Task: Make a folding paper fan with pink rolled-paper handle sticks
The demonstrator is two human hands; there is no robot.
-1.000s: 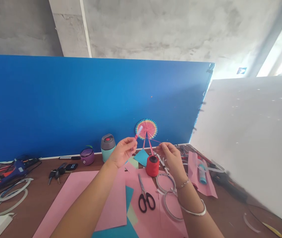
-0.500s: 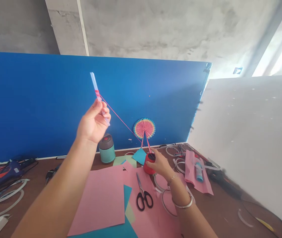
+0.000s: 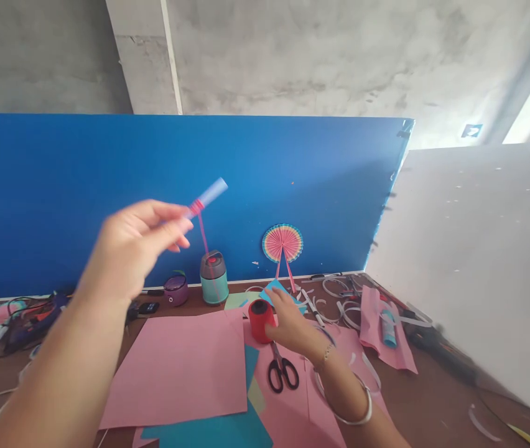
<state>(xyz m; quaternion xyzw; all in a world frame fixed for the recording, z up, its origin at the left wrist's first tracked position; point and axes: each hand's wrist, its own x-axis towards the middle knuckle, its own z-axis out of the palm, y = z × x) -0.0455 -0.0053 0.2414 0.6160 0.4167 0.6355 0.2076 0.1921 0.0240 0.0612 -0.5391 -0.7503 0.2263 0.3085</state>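
Observation:
My left hand (image 3: 137,252) is raised in front of the blue panel and pinches a pale, translucent strip (image 3: 214,191) that tilts up to the right. Red-pink thread is wound around the strip's middle. A length of this thread (image 3: 204,233) hangs down from the strip, and its lower run is blurred. Low over the desk, my right hand (image 3: 295,326) has its thumb and fingers around a red thread spool (image 3: 258,322), which stands upright. Black-handled scissors (image 3: 282,373) lie just below the spool, their blade tips hidden beside it.
Pink paper (image 3: 181,373) and blue sheets (image 3: 213,432) cover the desk's middle. Behind stand a teal jar (image 3: 214,287), a purple container (image 3: 176,290) and a round folded paper fan (image 3: 282,244). A glue stick (image 3: 388,328) and curled white strips lie right.
My left hand has moved left and turned, tipping the strip rightward. The thread, earlier stretched diagonally toward the spool, now drops steeply. My right hand and the spool have shifted left and nearer.

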